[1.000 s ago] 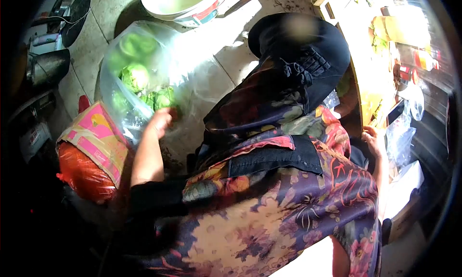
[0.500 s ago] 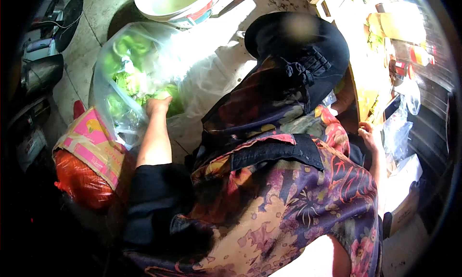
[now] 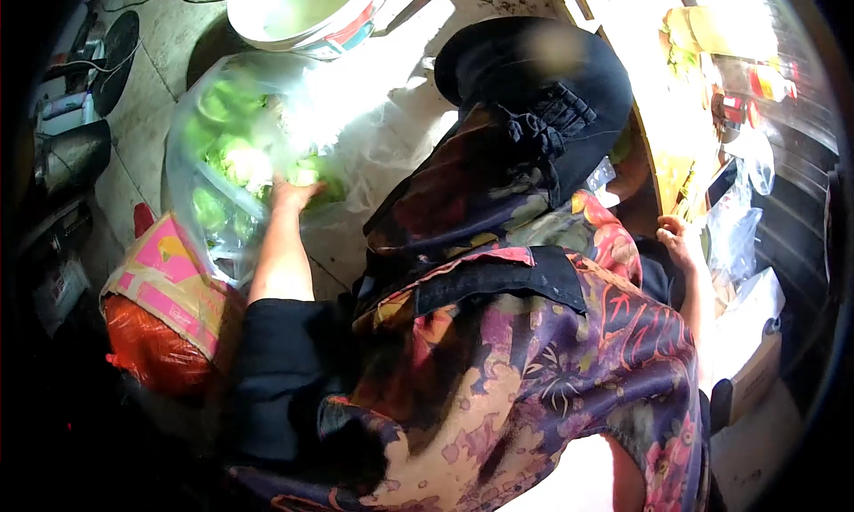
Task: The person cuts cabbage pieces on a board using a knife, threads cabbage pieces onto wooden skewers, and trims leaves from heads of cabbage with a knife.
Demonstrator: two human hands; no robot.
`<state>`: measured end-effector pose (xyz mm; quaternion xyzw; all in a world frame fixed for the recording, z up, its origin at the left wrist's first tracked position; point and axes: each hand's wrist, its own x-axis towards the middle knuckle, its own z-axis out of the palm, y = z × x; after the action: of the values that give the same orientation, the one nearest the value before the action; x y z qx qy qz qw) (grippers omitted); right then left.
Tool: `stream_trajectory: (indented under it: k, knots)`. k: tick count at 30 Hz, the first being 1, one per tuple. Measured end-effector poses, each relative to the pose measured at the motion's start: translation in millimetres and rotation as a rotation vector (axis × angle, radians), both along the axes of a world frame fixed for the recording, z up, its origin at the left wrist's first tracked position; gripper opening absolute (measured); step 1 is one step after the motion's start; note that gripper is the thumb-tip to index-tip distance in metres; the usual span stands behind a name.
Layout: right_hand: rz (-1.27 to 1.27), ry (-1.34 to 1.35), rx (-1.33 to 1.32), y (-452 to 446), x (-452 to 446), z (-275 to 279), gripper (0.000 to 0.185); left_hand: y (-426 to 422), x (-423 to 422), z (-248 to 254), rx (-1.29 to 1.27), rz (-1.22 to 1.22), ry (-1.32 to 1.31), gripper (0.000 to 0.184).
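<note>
My left hand reaches into a clear plastic bag on the floor, its fingers closed around a pale green head of leafy vegetable that looks like lettuce. More leafy green heads lie in the bag, blurred by the plastic and glare. At the right, my right hand has its fingers curled at the near corner of a low wooden table, gripping the edge. Part of that hand's fingers is hidden.
A white bucket stands beyond the bag. At the left, a pink and yellow cardboard piece rests against a red plastic-wrapped bundle. Bottles and plastic bags sit by the table. My knee fills the middle.
The left hand has shifted slightly at the leafy head, and the bag's opening and contents show differently. The right hand stays at the table corner. The whole view has drifted a little.
</note>
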<state>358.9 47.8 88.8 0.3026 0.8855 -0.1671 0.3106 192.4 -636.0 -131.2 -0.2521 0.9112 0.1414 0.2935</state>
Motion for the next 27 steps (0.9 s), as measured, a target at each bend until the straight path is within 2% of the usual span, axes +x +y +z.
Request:
stream_trajectory:
  k: [3,9,11,13,14,15,16,17,18,20,22,24,27]
  knots:
    - [0.051,-0.011,0.040,-11.8,-4.0,8.9,0.032,19.1,-5.9,8.7,0.068,0.014,-0.121,0.101]
    - [0.071,-0.052,0.083,-11.4,-4.0,6.3,0.033,5.7,14.0,-57.8,0.134,0.108,0.096,0.091]
    - [0.154,-0.110,0.124,-22.6,-11.1,12.4,0.034,-10.6,15.9,-83.9,0.317,0.308,0.017,0.111]
    - [0.177,-0.142,0.174,-37.5,-19.1,18.8,0.034,-16.3,20.8,-93.1,0.223,0.297,0.042,0.108]
    - [0.215,-0.183,0.221,-42.6,-22.6,23.5,0.034,-6.5,19.6,-72.0,0.598,0.513,0.105,0.101]
    - [0.198,-0.170,0.186,-45.2,-25.0,26.6,0.034,-15.3,17.9,-74.0,0.431,0.310,0.105,0.088]
    - [0.180,-0.158,0.152,-46.5,-26.4,27.2,0.035,-11.9,16.1,-64.0,0.238,0.223,0.189,0.080]
    - [0.185,-0.124,0.129,-47.0,-26.0,26.1,0.035,-7.2,22.6,-43.0,0.478,0.405,0.378,0.081]
    - [0.193,-0.090,0.105,-46.4,-24.0,21.6,0.036,-14.9,23.0,-36.5,0.671,0.390,0.509,0.085]
    - [0.140,-0.040,0.012,-39.5,-16.3,-4.2,0.035,-16.9,13.9,-8.9,0.533,0.366,0.588,0.089]
    - [0.182,-0.108,-0.035,-53.0,-26.7,-18.8,0.033,-14.4,5.7,29.1,0.368,0.275,0.644,0.093]
    - [0.216,-0.022,-0.023,-59.1,-20.7,-54.6,0.030,-8.8,1.2,61.3,0.323,0.182,0.722,0.094]
    - [0.193,-0.093,-0.002,-84.1,-27.9,-82.0,0.029,12.8,-2.7,127.2,0.151,-0.092,0.735,0.093]
